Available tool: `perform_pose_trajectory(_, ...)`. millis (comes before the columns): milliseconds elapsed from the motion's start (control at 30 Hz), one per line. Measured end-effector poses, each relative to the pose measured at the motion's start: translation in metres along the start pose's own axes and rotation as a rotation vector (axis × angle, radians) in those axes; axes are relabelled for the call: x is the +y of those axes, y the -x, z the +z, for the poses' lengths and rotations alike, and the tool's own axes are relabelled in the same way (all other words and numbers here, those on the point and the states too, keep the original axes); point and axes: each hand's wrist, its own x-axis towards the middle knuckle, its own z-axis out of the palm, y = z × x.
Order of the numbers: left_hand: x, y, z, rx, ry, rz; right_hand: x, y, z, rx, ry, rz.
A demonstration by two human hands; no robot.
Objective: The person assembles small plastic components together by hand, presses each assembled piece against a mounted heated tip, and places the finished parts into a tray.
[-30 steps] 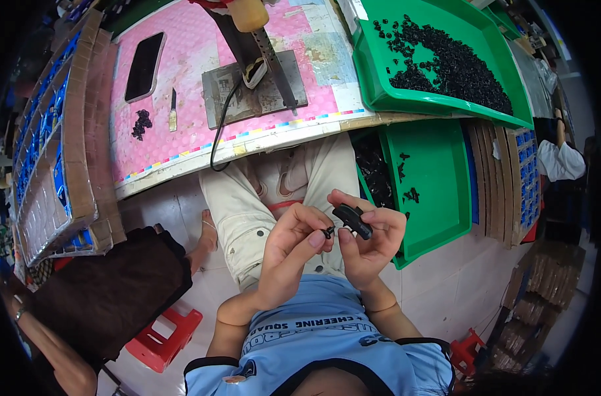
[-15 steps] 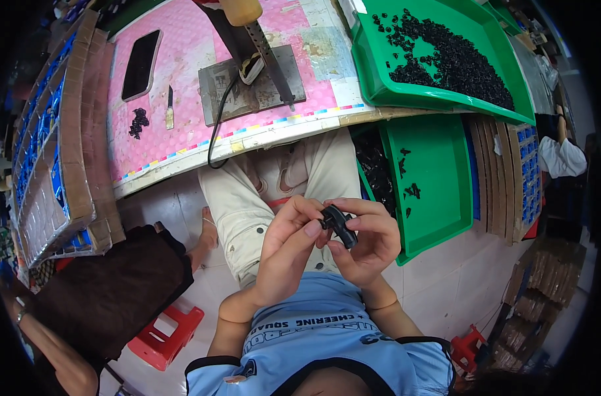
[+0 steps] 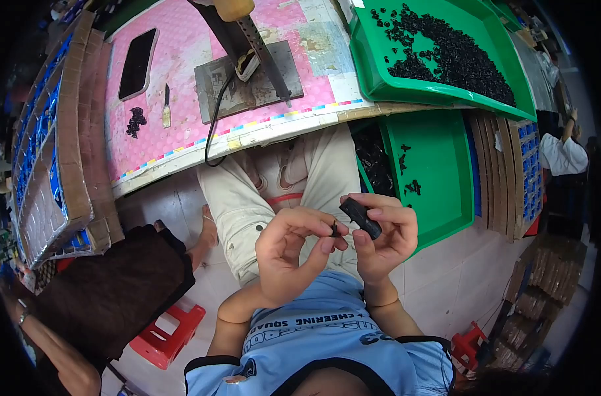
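Observation:
Above my lap, my right hand (image 3: 389, 234) grips a black moulded plastic part (image 3: 361, 218), longish and blocky, between thumb and fingers. To its left, my left hand (image 3: 297, 247) pinches a small black piece (image 3: 334, 228) between thumb and fingertips; its exact kind is too small to tell. A narrow gap separates the two pieces. On the bench ahead, a green tray (image 3: 439, 99) carries a heap of small black parts (image 3: 455, 56). Lower down, a second green tray (image 3: 445, 178) has several black pieces (image 3: 412, 187) in it.
A press-like tool with a metal base plate (image 3: 284, 72) and a cable (image 3: 214, 132) stands on the pink-covered bench (image 3: 171, 142). Left of it lie a phone (image 3: 138, 64), a small knife (image 3: 167, 109) and black bits (image 3: 136, 122). Cardboard trays (image 3: 82, 132) stand left. Another person's arm (image 3: 56, 346) is lower left.
My hands have drawn apart, the right one moving right with the black plastic part. The small piece is now separate in my left fingertips.

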Motion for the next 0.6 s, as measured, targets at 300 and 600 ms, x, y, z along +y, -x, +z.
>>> perform_pose_trajectory(300,-0.0013,0.0019,-0.0043,-0.025,-0.174,0.088,-0.0046,-0.0004,-0.0010,-0.050,-0.068,-0.011)
perform_pose_trajectory(600,-0.0001,0.0007,-0.0059,-0.057,0.128,-0.050,-0.0065,-0.0026,-0.0010,-0.108,0.069,-0.102)
